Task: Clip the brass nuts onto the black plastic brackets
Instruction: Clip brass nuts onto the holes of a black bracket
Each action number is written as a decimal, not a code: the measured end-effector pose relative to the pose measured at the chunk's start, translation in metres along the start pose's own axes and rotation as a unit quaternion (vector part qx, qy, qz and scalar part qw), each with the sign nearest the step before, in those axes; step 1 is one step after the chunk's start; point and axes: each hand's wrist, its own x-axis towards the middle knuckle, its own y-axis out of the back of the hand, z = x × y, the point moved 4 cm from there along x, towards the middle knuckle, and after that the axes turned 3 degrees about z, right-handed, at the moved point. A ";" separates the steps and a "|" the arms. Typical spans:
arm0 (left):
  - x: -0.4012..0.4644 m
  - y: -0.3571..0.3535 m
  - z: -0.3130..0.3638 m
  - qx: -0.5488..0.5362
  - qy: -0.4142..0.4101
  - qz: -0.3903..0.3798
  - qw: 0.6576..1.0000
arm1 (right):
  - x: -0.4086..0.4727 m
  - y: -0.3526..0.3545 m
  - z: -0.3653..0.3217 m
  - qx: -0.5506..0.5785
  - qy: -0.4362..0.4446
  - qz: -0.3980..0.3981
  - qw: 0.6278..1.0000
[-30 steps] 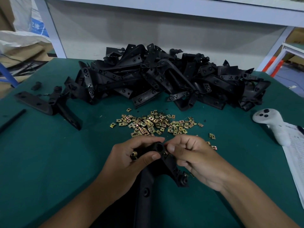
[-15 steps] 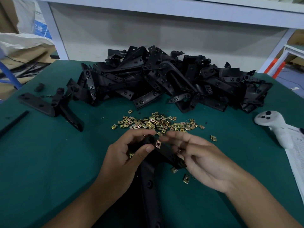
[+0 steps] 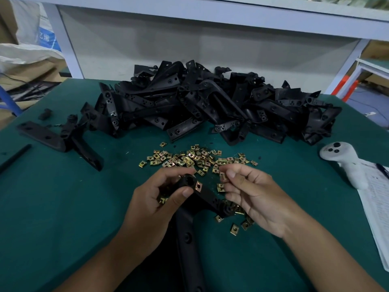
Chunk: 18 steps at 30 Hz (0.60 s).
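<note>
Left hand (image 3: 155, 199) grips a black bracket (image 3: 202, 194) bearing one clipped brass nut (image 3: 198, 185); right hand (image 3: 252, 194), fingers curled, pinches a loose nut (image 3: 223, 175).

Counter (image 3: 52, 207): covered in dark green matting, filling most of the view. White handheld controller (image 3: 345, 161): right edge of the counter, lying on its side, dark buttons on its rounded head. Printed paper sheet (image 3: 376, 205): right edge, partly under the controller's handle, text too small to read. Thin black rod (image 3: 14, 158): left edge, lying diagonally. Small black block (image 3: 45, 114): far left. Pale grey frame post (image 3: 67, 45): far left, upright, joined to a horizontal beam (image 3: 210, 9) across the top. White woven sack (image 3: 27, 53): far left, off the counter, beside cardboard boxes (image 3: 31, 74). Orange-red upright (image 3: 345, 86): far right, behind the counter.
</note>
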 end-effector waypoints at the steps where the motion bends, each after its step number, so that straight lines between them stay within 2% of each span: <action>1: 0.000 0.000 0.000 -0.001 0.002 -0.001 1.000 | 0.000 -0.001 0.000 -0.013 0.010 -0.008 1.000; 10: 0.001 0.001 0.002 0.004 -0.013 0.015 1.000 | -0.007 -0.010 -0.002 -0.142 0.070 -0.057 0.986; 18: 0.001 0.001 0.002 -0.009 -0.016 0.018 1.000 | -0.008 -0.011 -0.003 -0.192 0.096 -0.066 0.974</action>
